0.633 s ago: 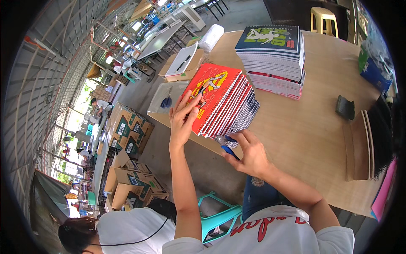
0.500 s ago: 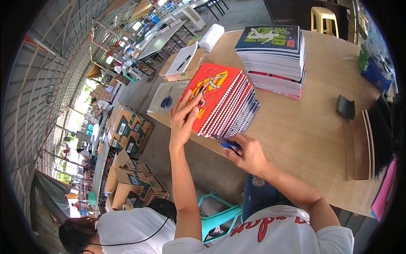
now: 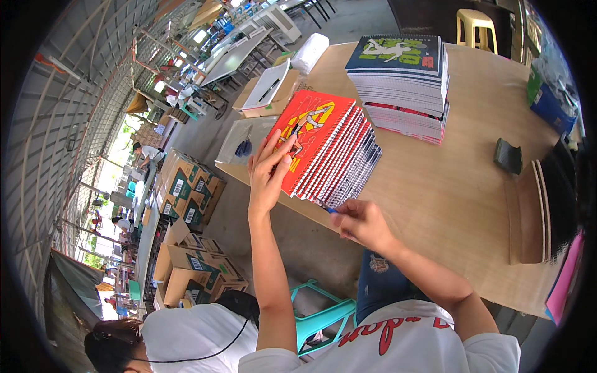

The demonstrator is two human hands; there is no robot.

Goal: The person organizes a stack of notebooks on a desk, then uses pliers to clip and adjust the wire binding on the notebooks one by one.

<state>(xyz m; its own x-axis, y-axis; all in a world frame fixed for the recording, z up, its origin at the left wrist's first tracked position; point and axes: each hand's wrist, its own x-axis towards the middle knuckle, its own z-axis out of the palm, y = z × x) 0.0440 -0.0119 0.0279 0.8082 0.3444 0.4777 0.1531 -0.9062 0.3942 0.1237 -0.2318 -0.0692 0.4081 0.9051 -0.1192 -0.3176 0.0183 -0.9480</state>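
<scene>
Fanned notebooks [image 3: 333, 149] — left hand [image 3: 268, 171] flat on the cover, right hand [image 3: 362, 222] pinching a pen [image 3: 330, 210] at their near edge.

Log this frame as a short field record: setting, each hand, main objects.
setting: wooden table, open shed
left hand: flat on the red cover of a leaning stack of spiral notebooks
right hand: at the stack's lower edge, holding a small blue object
behind: taller notebook pile
also: cardboard boxes on the floor
</scene>
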